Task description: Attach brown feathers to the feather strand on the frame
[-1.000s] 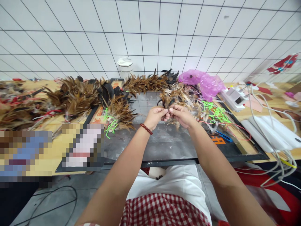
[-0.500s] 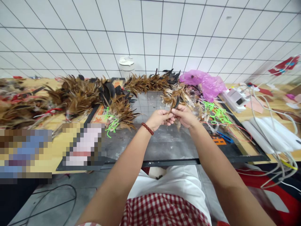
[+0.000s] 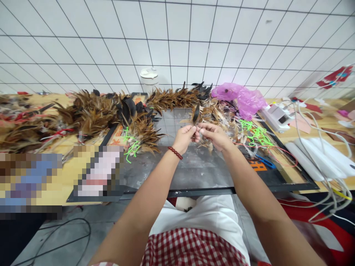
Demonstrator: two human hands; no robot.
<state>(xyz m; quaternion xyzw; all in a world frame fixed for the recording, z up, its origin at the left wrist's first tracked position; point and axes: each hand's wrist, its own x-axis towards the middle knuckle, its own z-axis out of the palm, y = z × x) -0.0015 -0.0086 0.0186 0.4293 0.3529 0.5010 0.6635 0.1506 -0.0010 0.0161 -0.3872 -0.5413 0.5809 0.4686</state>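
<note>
Fingertips of left hand (image 3: 185, 137) and right hand (image 3: 212, 135) meet, pinched shut on a dark feather (image 3: 196, 114) standing upright above the desk (image 3: 194, 173).

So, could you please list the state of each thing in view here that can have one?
left hand: pinched on a dark feather, held upright
right hand: fingers closed at the feather's base
pink plastic bag: crumpled, lying on the table
white lidded cup: upright, lid on
blue scissors: lying flat
</note>
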